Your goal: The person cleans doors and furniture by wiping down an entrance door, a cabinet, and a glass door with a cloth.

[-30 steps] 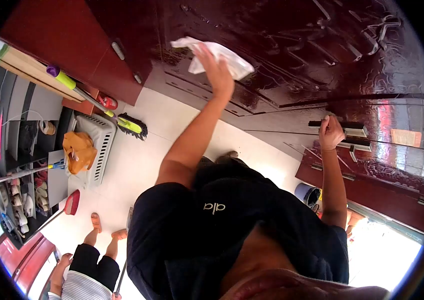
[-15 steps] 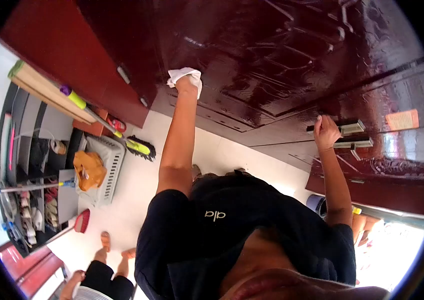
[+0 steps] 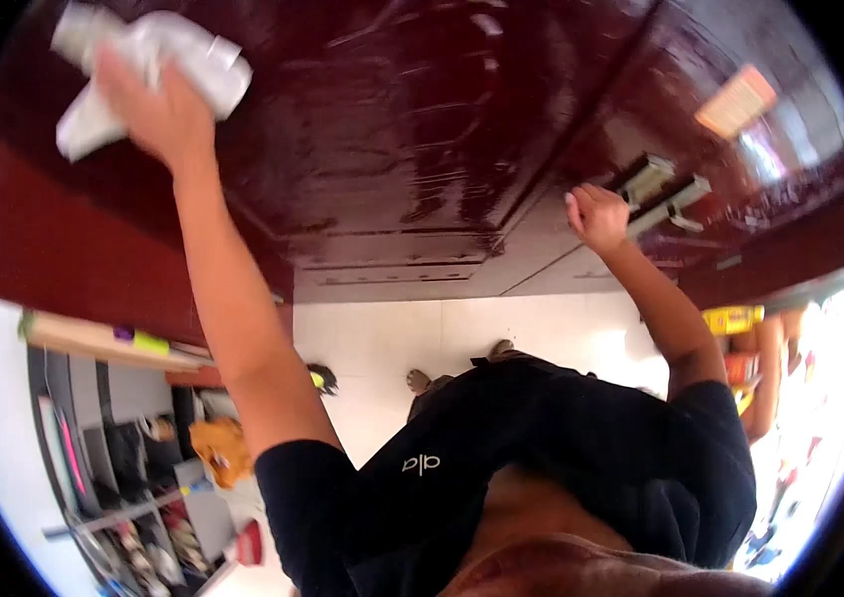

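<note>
A white cloth (image 3: pixel 183 60), smeared by motion, lies under and around my left hand (image 3: pixel 158 109), which presses it to the glossy dark red door panel (image 3: pixel 392 129) at the upper left. My arm on that side is stretched far out. My right hand (image 3: pixel 599 216) is closed in a fist beside the pair of metal handles (image 3: pixel 648 177). Its curled fingers hide whatever may be inside. It overlaps the near end of one handle, and I cannot tell whether it grips it.
An orange paper label (image 3: pixel 737 102) is stuck on the panel at right. A shoe rack (image 3: pixel 133 463) stands at lower left, near a brown bag (image 3: pixel 220 450). A green-and-black brush head (image 3: pixel 321 379) is on the pale tiled floor (image 3: pixel 372 338). Yellow packaging (image 3: pixel 734 318) shows at right.
My left hand has moved up and to the left across the panel with the cloth. My right hand stays closed near the handles. The view has shifted, and the other person is out of sight.
</note>
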`<state>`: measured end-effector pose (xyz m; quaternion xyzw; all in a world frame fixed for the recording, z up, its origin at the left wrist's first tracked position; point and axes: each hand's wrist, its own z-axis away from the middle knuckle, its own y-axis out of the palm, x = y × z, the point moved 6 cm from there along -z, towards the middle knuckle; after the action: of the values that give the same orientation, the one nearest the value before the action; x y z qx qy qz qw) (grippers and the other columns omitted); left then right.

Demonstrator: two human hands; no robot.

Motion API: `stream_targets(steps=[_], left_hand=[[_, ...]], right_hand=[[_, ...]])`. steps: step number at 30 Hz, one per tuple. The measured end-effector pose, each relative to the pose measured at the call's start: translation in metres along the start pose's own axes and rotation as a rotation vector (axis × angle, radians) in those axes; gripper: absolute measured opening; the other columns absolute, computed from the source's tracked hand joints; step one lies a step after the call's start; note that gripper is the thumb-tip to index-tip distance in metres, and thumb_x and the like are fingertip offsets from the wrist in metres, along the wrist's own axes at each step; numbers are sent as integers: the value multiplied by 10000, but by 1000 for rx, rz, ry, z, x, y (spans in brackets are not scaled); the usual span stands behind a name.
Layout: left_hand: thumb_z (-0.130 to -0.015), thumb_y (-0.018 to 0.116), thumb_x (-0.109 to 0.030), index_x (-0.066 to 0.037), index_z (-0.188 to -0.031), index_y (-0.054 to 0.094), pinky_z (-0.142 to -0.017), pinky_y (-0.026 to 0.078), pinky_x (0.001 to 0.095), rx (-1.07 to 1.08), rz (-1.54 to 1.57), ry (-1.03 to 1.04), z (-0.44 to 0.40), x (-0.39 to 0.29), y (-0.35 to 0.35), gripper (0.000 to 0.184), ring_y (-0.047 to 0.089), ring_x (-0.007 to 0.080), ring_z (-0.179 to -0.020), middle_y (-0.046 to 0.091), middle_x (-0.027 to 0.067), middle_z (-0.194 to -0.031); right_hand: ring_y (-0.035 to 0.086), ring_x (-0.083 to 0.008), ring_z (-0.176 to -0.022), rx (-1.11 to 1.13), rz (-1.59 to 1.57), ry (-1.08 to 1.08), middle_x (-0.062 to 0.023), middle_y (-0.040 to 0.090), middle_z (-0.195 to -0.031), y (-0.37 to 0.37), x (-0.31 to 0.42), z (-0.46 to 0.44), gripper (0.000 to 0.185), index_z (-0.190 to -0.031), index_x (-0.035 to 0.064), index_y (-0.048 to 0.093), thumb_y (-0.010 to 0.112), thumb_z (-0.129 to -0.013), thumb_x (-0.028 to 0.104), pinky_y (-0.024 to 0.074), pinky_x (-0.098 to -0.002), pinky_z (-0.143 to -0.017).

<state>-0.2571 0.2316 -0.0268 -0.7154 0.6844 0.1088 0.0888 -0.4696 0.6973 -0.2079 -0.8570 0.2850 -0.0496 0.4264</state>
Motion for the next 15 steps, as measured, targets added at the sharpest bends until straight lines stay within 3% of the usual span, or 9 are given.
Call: stream_targets(steps=[3, 5, 7, 10, 11, 13, 15], left_hand=[[-992, 514, -295, 69, -1474, 331, -1189, 176, 519, -47, -76, 16, 89, 15, 1, 632, 269, 453, -1432, 290, 282, -1549], [-1005, 497, -337, 69, -1512, 240, -1197, 154, 520, 13, -75, -280, 173, 21, 5, 699, 206, 447, -1460, 202, 300, -1574], [-997, 451, -248, 71, -1532, 138, -1211, 149, 467, 74, -28, -461, 248, 26, 10, 696, 165, 415, -1483, 124, 284, -1601], [-975, 383, -155, 71, -1538, 99, -1220, 147, 408, 39, 48, -749, 272, 20, 12, 670, 160, 383, -1491, 92, 260, -1615], [-976, 366, -136, 76, -1536, 93, -1225, 141, 419, -10, 180, -842, 244, -9, 14, 658, 147, 368, -1497, 93, 253, -1617], [-984, 390, -113, 63, -1541, 88, -1230, 103, 413, 85, 103, -464, 203, -28, 26, 658, 107, 363, -1504, 51, 254, -1621], [-993, 415, -131, 78, -1532, 125, -1225, 106, 456, 111, 172, -229, 135, -80, 43, 647, 111, 374, -1500, 104, 265, -1610]], right_hand=[[597, -258, -594, 15, -3, 12, -71, 568, -684, -3, -1, -1, 219, -712, 93, 593, 625, -882, 227, 485, -386, -532], [602, -253, -597, 7, -27, 23, -68, 579, -685, -3, 0, 0, 220, -710, 92, 596, 624, -884, 224, 489, -384, -537], [605, -248, -598, -11, -38, 19, -63, 587, -683, -3, -2, 1, 221, -706, 91, 596, 625, -884, 219, 492, -380, -538], [609, -238, -598, -38, -48, 10, -53, 594, -677, -7, 0, -1, 229, -692, 95, 590, 623, -885, 215, 495, -373, -538], [609, -231, -599, -42, -20, 5, -43, 589, -673, -7, -1, -1, 230, -685, 104, 588, 619, -882, 220, 500, -363, -541], [607, -230, -597, -32, 3, 12, -38, 584, -670, -5, 0, 3, 230, -682, 110, 586, 617, -879, 225, 500, -360, -541], [605, -228, -595, -32, 10, 9, -35, 577, -666, -2, -4, 2, 230, -680, 113, 584, 617, -876, 228, 500, -358, -540]])
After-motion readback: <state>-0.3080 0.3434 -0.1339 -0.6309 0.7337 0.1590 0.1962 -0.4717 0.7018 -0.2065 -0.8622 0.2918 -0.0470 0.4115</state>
